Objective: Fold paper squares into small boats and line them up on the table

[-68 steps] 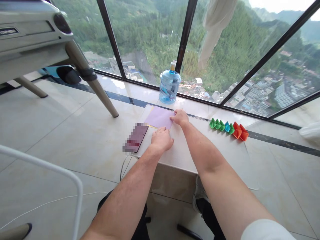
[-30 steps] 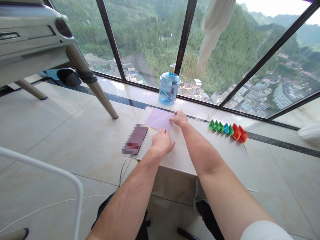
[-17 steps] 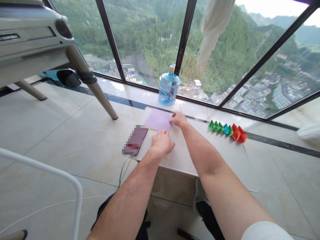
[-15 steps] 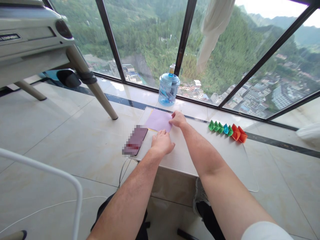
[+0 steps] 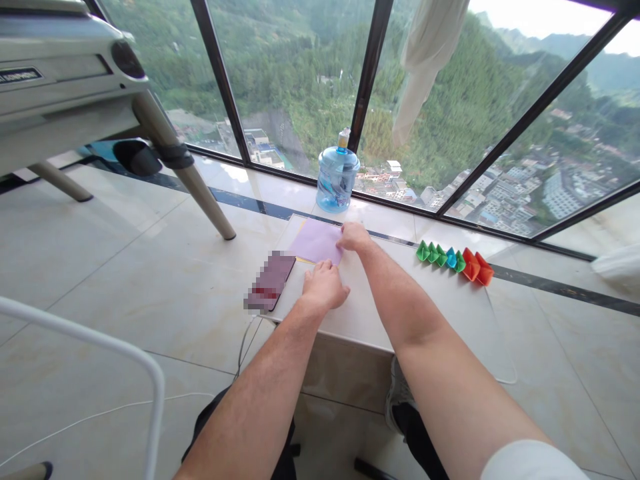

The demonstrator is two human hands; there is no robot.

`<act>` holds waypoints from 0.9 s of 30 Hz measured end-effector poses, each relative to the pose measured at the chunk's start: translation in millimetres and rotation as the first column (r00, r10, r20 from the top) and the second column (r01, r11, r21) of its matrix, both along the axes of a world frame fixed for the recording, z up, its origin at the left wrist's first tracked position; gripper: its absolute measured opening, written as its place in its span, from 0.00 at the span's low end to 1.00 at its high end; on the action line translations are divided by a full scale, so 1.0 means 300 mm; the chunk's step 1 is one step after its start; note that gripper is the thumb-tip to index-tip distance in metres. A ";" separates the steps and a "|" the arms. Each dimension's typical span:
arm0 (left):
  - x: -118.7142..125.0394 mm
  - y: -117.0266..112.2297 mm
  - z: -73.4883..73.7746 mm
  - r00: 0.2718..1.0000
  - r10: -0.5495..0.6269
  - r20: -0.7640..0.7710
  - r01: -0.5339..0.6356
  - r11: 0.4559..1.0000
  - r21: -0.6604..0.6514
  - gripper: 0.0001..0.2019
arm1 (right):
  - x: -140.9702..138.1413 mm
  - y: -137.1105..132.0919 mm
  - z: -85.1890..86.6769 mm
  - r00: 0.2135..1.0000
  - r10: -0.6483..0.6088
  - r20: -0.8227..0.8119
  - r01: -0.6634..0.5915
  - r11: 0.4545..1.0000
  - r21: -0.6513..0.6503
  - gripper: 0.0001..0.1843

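A sheet of purple paper (image 5: 314, 239) lies at the far left of the low white table, with a thin yellow edge (image 5: 303, 260) showing beneath it. My right hand (image 5: 354, 237) is at the sheet's right edge, thumb and fingers pinched on it. My left hand (image 5: 325, 285) rests palm down at the near edge of the paper, its fingertips touching it and the thumb spread to the right. Beside the left hand lies a phone (image 5: 273, 283), its screen blurred out.
Several folded paper boats (image 5: 443, 257) in green, blue and orange-red stand in a row on the white table (image 5: 370, 313), at its right. Behind it, a blue water jug (image 5: 336, 183) is by the window. A metal-legged appliance (image 5: 75, 87) stands left, above a white tube frame (image 5: 150, 373).
My right hand has shifted very slightly left along the purple paper's edge. The left hand stays where it was.
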State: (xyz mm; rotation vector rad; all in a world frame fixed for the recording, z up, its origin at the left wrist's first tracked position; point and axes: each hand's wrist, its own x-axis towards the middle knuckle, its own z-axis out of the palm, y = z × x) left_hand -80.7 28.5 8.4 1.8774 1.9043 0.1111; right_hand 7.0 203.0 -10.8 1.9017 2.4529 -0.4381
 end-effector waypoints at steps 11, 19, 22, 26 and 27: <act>0.000 0.001 0.009 1.000 -0.005 -0.021 0.005 1.000 -0.025 0.30 | -0.004 -0.005 -0.017 0.989 0.041 -0.145 -0.038 0.999 0.024 0.37; 0.000 0.005 0.004 1.000 -0.007 -0.025 0.006 1.000 -0.027 0.32 | 0.023 0.013 -0.043 0.969 0.115 -0.218 -0.095 0.991 0.099 0.38; 0.000 0.004 0.007 1.000 -0.006 -0.026 0.005 1.000 -0.029 0.32 | 0.025 0.008 -0.041 0.965 0.133 -0.226 -0.110 0.988 0.111 0.39; 0.001 0.004 0.008 1.000 -0.005 -0.029 0.004 0.999 -0.036 0.32 | 0.025 -0.003 -0.042 0.961 0.141 -0.239 -0.113 0.986 0.126 0.38; 0.001 0.004 0.008 1.000 -0.003 -0.029 0.002 0.999 -0.038 0.32 | 0.025 -0.006 -0.043 0.959 0.141 -0.247 -0.110 0.985 0.136 0.36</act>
